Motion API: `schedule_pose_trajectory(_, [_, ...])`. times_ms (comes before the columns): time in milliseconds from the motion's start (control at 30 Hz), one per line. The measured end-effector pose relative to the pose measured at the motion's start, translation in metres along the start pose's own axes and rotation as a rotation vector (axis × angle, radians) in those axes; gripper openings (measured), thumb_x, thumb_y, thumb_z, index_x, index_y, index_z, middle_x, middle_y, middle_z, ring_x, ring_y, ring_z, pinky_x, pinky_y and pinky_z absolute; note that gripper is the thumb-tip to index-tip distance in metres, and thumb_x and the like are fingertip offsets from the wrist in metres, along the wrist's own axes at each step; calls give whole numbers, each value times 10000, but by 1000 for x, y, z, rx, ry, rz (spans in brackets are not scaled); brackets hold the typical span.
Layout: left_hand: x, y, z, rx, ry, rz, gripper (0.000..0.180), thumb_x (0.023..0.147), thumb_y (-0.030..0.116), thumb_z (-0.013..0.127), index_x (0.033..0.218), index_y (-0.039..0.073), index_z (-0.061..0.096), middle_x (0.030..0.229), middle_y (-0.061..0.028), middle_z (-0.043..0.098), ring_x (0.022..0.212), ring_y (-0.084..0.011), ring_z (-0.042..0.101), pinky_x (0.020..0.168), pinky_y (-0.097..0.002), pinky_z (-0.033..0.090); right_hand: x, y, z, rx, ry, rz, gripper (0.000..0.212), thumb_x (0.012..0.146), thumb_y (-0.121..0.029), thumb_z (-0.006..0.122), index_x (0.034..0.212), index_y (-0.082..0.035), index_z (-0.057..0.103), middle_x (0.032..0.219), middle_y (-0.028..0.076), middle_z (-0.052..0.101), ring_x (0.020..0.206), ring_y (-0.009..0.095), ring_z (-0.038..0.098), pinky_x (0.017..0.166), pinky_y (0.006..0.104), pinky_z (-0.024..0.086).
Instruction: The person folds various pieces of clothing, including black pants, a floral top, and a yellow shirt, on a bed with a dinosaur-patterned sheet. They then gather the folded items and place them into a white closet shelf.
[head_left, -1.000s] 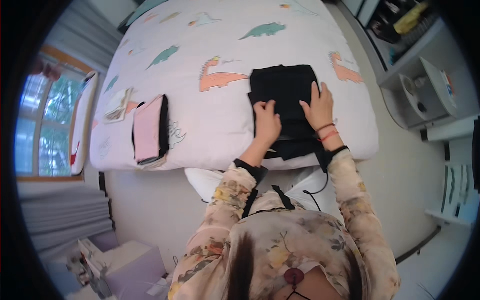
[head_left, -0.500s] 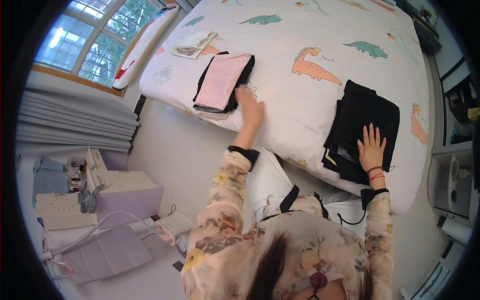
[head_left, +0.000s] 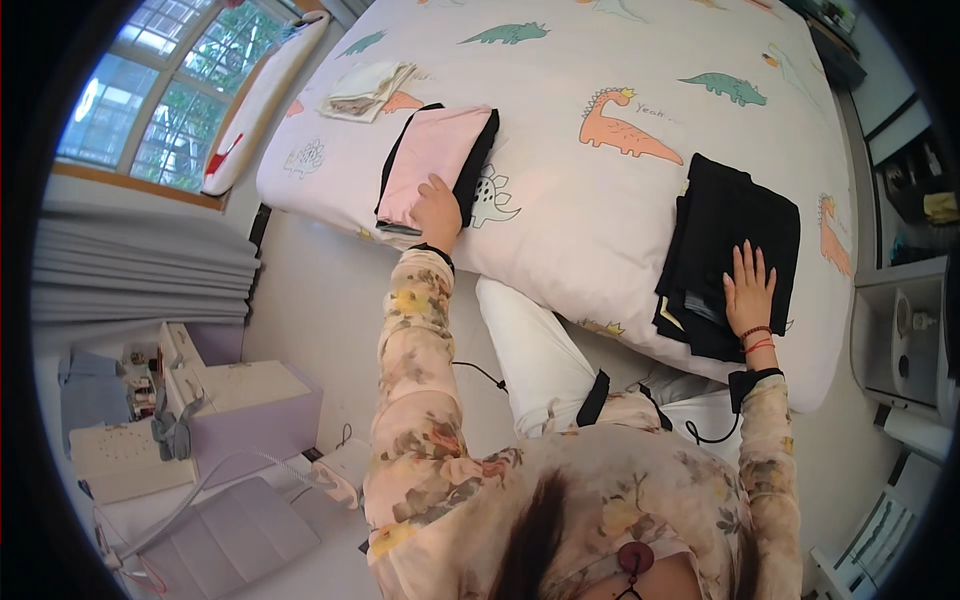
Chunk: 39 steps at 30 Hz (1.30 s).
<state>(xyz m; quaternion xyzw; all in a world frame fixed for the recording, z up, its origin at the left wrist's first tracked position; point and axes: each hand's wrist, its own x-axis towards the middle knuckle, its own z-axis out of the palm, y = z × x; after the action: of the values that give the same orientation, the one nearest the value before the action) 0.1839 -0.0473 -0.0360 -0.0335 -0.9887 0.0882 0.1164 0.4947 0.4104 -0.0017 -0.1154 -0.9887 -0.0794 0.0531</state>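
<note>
Across the near left of the bed lies a folded pink garment, with a folded black one showing from under its edges. My left hand rests on the pink garment's near part, fingers slightly bent over the cloth and apart. To the right sits a stack of folded black clothes, with bits of grey and yellow at its near left edge. Flat on this stack lies my right hand, fingers spread and holding nothing.
A dinosaur-print sheet covers the bed. Folded white cloths lie beyond the pink garment. At left are a grey curtain, a lilac-and-cream cabinet and a padded grey chair. Shelves stand at right.
My left hand has moved left, from beside the pile onto the pink garment. My right hand stays on the black stack. The view has shifted slightly.
</note>
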Motion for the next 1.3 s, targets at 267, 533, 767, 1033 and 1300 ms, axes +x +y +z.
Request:
schedule_pose_trajectory(267, [92,-56,-67,-100,-324,261,367,774,116,488,1123,15,543,934,-236,626,899,-398,620,786,-445,497,3,-6,-3,35,12,-2,492,943,-333,361,1392,-132,330,1477,71,247,1362,276,209,1073,541,170])
schedule_pose_trajectory(533, [81,-28,-228,-1306,-964,142,332,711,7,514,1030,-44,592,910,-77,630,738,-123,599,653,-250,498,1,-4,-1,173,63,64,471,911,-311,444,1294,-38,423,1399,154,344,1328,335,257,1060,536,205])
schedule_pose_trajectory(767, [-43,116,-278,-2027,-1048,327,452,768,8,460,1200,-124,447,1119,-185,581,956,-212,616,843,-297,491,-26,-86,-78,2051,-364,230,401,945,-394,449,1077,-36,574,1041,92,592,936,208,595,848,323,461])
schedule_pose_trajectory(1033, [-57,254,-323,-2186,-1136,679,456,774,-18,467,1227,-74,445,1134,-172,572,948,-207,615,819,-301,500,35,36,-159,2529,170,236,432,929,-286,475,1207,44,467,1165,126,567,1061,237,558,927,372,438])
schedule_pose_trajectory(1300, [-141,325,-161,-1865,-1119,37,350,828,41,461,1174,-9,467,1114,-144,563,954,-262,605,807,-445,520,33,92,-12,1271,188,663,505,800,-180,633,1211,63,468,1012,140,616,896,181,603,767,293,489])
